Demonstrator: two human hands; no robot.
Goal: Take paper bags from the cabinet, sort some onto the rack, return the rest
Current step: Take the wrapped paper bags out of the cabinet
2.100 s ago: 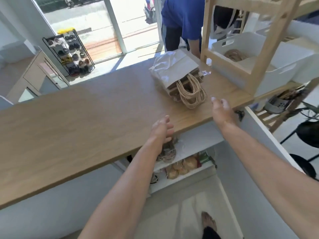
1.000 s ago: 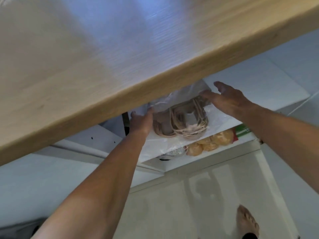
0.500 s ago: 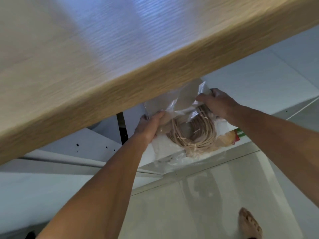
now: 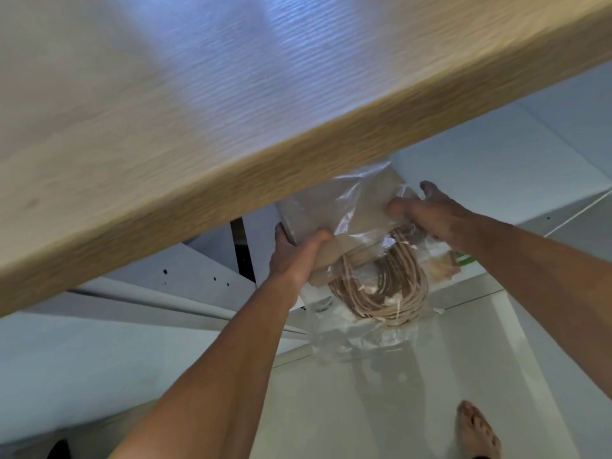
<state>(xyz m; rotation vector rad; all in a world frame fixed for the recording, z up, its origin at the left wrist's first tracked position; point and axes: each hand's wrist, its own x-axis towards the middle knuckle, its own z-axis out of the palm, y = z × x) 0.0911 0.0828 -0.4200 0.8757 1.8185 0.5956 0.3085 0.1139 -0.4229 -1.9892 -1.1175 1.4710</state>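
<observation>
A bundle of brown paper bags wrapped in clear plastic hangs just below the wooden countertop edge, in front of the open white cabinet. Its twisted paper handles dangle toward me inside the plastic. My left hand grips the bundle's left side, thumb on top. On the right side my right hand holds it, fingers curled over the top edge. The far end of the bundle is hidden under the countertop.
The wooden countertop fills the upper part of the view and overhangs the cabinet. An open white cabinet door stands at the left. More packaged goods lie on the cabinet shelf behind the bundle. My bare foot is on the white floor.
Both hands went from above the counter down into the cabinet, took hold of the wrapped bundle and have drawn it outward and upward off the shelf.
</observation>
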